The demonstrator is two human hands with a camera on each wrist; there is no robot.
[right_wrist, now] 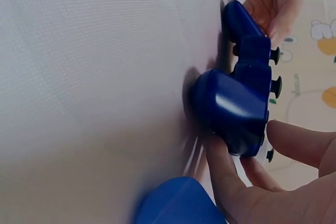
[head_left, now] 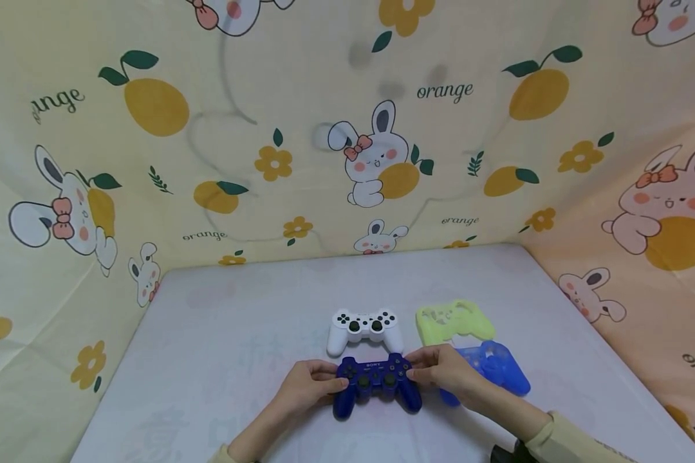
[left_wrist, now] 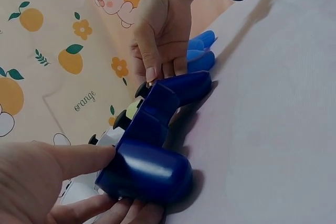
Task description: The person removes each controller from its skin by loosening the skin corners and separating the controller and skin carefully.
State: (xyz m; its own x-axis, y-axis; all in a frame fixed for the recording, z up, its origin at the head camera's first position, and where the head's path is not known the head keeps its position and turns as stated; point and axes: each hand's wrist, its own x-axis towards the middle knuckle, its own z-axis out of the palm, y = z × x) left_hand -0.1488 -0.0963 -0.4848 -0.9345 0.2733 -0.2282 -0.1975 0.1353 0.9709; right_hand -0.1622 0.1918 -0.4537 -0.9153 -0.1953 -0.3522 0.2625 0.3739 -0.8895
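left hand (head_left: pixel 309 384): grips the left handle of the blue pad (head_left: pixel 376 381); thumb lies along the top, fingers curl underneath, as the left wrist view shows. grip closed round the handle, likely so the pad stays steady on that side.
blue pad: sits on the counter (head_left: pixel 220 347) at front centre, face up, sticks toward the camera, held between both hands. the handles touch the surface, so the counter seems to carry the weight while the hands only steady it.
white pad (head_left: pixel 363 330): just behind the blue one, face up, touched by neither hand.
right hand (head_left: pixel 443 370): holds the right handle of the blue pad, thumb on top, fingers wrapped below; grip closed on it, mirroring the left.
green shell (head_left: pixel 454 320): right of the white pad, lying flat, apart from the hands.
blue shell (head_left: pixel 498 366): translucent, just right of the right hand, partly hidden behind the wrist.
backdrop: printed cloth (head_left: pixel 347 128) on three sides.
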